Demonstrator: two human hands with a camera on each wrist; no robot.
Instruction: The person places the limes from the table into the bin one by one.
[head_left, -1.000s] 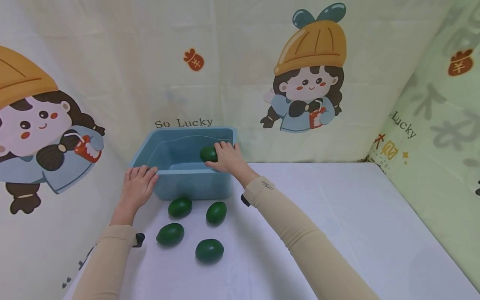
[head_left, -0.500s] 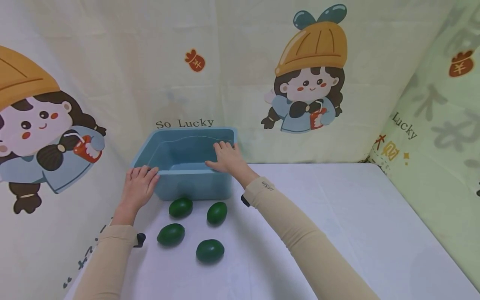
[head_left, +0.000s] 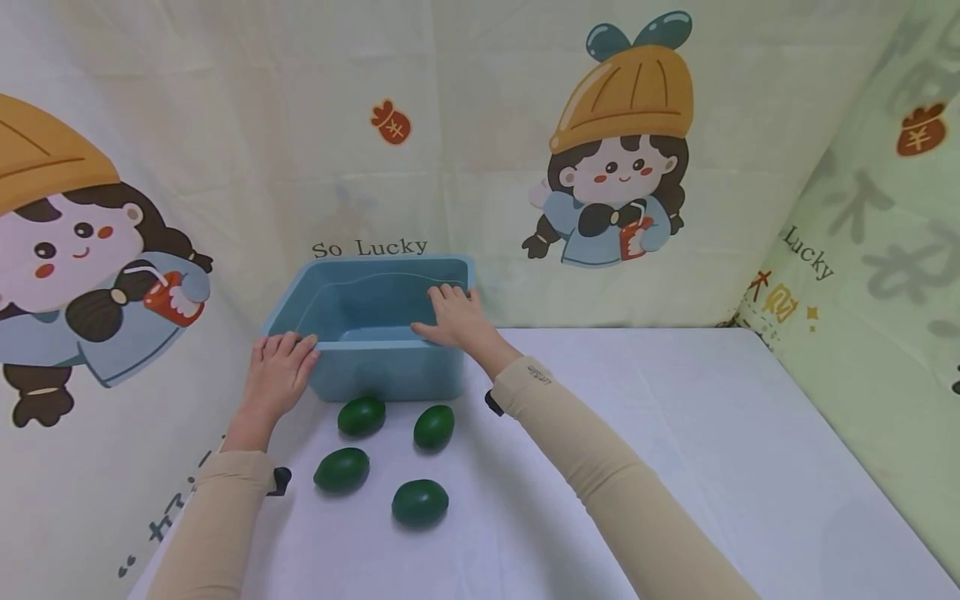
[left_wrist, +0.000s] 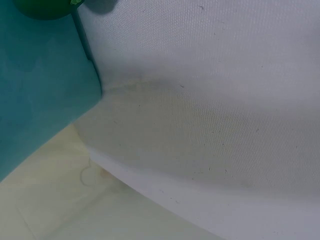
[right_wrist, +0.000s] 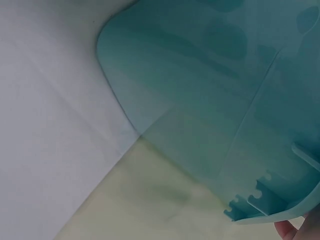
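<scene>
A blue plastic bin [head_left: 390,367] stands near the back of the table. At its left front corner, my left hand [head_left: 277,371] holds the rim with bent fingers. My right hand [head_left: 457,321] is over the right front corner, thumb and fingers spread apart, and no fruit shows in it. In the right wrist view some fingertips [right_wrist: 286,229] show by the rim. Several smooth green limes lie before the bin: one at the front wall [head_left: 362,416], another to its right [head_left: 434,427], a third further left [head_left: 342,470] and the nearest [head_left: 420,502]. The bin's floor is partly hidden.
A white cloth [head_left: 660,467] covers the table. Behind the bin hangs a printed cloth backdrop [head_left: 487,167]; another printed cloth [head_left: 870,275] borders the right side. The left wrist view shows the bin's outer wall [left_wrist: 45,85] and a lime [left_wrist: 42,7].
One second ago my right hand held a lime over the bin; it has let go, and that lime is out of sight. Both hands have stayed in place.
</scene>
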